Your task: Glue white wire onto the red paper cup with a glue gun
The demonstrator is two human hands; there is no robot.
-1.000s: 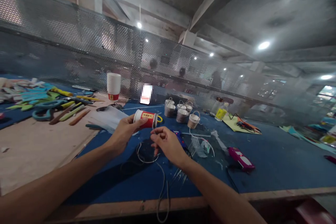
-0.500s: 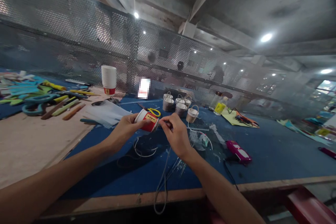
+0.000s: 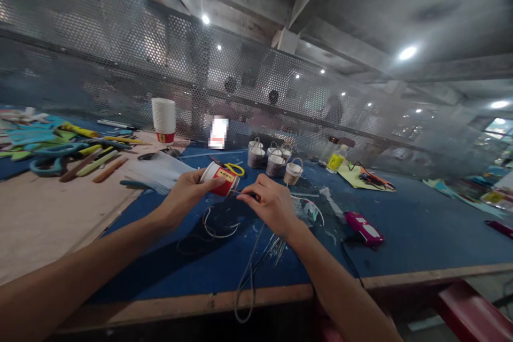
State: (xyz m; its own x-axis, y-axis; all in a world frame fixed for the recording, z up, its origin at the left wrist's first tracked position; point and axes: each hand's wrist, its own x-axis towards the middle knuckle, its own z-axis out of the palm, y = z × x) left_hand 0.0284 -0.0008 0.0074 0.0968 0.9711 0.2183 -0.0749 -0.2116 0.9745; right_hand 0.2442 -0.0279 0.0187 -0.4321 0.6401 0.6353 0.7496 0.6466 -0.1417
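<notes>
A red-and-white paper cup (image 3: 225, 184) with a yellow label lies tilted on its side in my left hand (image 3: 191, 188), the fingers wrapped round its white end. My right hand (image 3: 273, 204) is closed on a small awl-like tool (image 3: 253, 195) with a dark handle and a thin shaft. The shaft points at the cup's right-hand end; whether its tip has pierced the cup I cannot tell. Yellow-handled scissors (image 3: 234, 169) lie just behind the cup. Below the hands, a loop of pale cord (image 3: 218, 235) rests on the blue table covering.
Several small cups with handles (image 3: 276, 163) stand behind my hands. A stack of paper cups (image 3: 164, 117) is at the back left, near blue scissors (image 3: 52, 163). To the right are a purple glue-gun-like device (image 3: 364, 228) and a yellow-labelled bottle (image 3: 336, 160).
My right hand has drawn back slightly from the cup to the right, baring the tool's thin shaft. The cup has shifted slightly left and up.
</notes>
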